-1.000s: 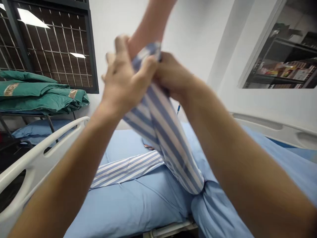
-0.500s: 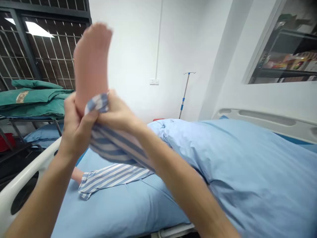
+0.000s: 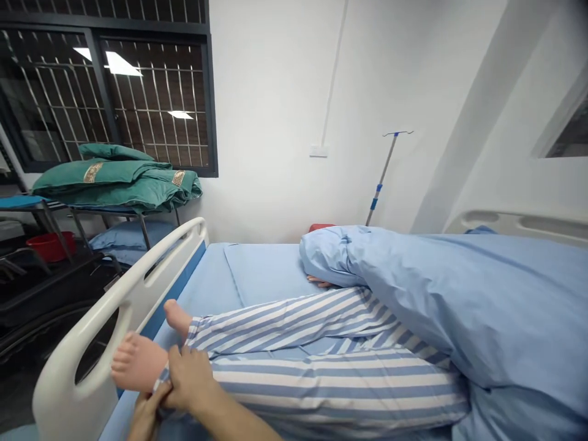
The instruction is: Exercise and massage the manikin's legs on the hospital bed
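Note:
A manikin lies on the bed, its legs in blue-and-white striped trousers (image 3: 331, 383) and its feet bare. The near foot (image 3: 138, 362) points up beside the footboard, and the far foot (image 3: 177, 318) rests behind it. My right hand (image 3: 189, 375) is closed over the near ankle and trouser cuff. Below it, my left hand (image 3: 147, 411) is closed at the same ankle, its thumb by the cuff and its other fingers partly hidden. Both near and far legs lie stretched along the mattress. A blue quilt (image 3: 459, 294) covers the upper body.
The white footboard (image 3: 59, 373) stands close left of the feet. Behind the bed are an IV pole (image 3: 381, 177) and something red (image 3: 321, 226). Green folded bedding (image 3: 114, 184) lies on a rack at the left, near a red bucket (image 3: 52, 246).
The near leg, raised and bent with both my hands round its ankle, has come down to the left and now lies straight on the bed. My view has turned left.

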The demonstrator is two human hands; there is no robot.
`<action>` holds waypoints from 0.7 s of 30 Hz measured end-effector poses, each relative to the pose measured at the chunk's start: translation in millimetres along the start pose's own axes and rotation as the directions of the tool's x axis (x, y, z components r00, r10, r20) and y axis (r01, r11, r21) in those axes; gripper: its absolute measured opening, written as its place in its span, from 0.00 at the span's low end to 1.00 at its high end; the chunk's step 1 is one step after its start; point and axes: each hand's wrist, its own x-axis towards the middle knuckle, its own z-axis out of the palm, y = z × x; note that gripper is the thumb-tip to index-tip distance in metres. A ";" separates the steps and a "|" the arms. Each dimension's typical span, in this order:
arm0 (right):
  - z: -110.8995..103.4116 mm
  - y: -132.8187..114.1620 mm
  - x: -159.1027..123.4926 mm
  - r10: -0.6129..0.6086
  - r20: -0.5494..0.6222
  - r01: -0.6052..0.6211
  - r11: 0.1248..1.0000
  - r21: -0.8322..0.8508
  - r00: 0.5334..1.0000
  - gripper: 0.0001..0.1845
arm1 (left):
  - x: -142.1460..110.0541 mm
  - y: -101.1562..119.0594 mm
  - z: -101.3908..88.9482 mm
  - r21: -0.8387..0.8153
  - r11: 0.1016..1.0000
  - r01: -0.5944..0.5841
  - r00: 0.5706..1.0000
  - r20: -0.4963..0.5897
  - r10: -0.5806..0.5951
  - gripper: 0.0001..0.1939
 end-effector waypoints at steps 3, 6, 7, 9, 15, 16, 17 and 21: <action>46.2 7.5 -4.7 0.018 0.119 -0.015 1.000 -0.022 0.993 0.36 | 0.9 -42.0 -14.0 -0.022 0.994 0.104 0.994 -0.043 -0.105 0.14; 59.5 10.4 -6.8 0.027 0.130 -0.024 0.999 -0.027 0.991 0.35 | 0.9 -54.3 -16.9 -0.013 0.995 0.096 0.990 -0.105 -0.097 0.14; 59.0 10.3 -6.9 0.029 0.124 -0.026 0.999 -0.027 0.992 0.35 | 1.7 -54.7 -16.8 -0.001 0.996 0.094 0.988 -0.122 -0.093 0.14; 54.4 9.0 -7.6 0.029 0.126 -0.026 0.999 -0.026 0.992 0.35 | 3.4 -53.3 -16.6 0.009 0.994 0.106 0.984 -0.144 -0.104 0.14; 16.2 0.3 -10.9 -0.006 0.084 0.008 1.000 -0.021 0.996 0.32 | -8.5 -22.0 -6.7 -0.042 0.998 0.054 0.996 -0.066 -0.056 0.13; 1.9 -1.4 -10.3 -0.020 0.067 0.021 1.000 -0.016 0.998 0.32 | -13.4 -7.8 -1.1 -0.041 0.999 0.007 0.999 -0.045 -0.009 0.13; -15.8 -2.9 -9.5 -0.036 0.046 0.036 0.999 -0.004 0.998 0.32 | -19.1 9.6 6.1 -0.035 0.999 -0.042 0.999 -0.013 0.042 0.14; -118.3 -7.4 -12.8 -0.106 -0.124 0.116 0.990 0.075 0.987 0.31 | -50.2 102.5 50.3 0.022 0.950 -0.312 0.945 0.106 0.308 0.19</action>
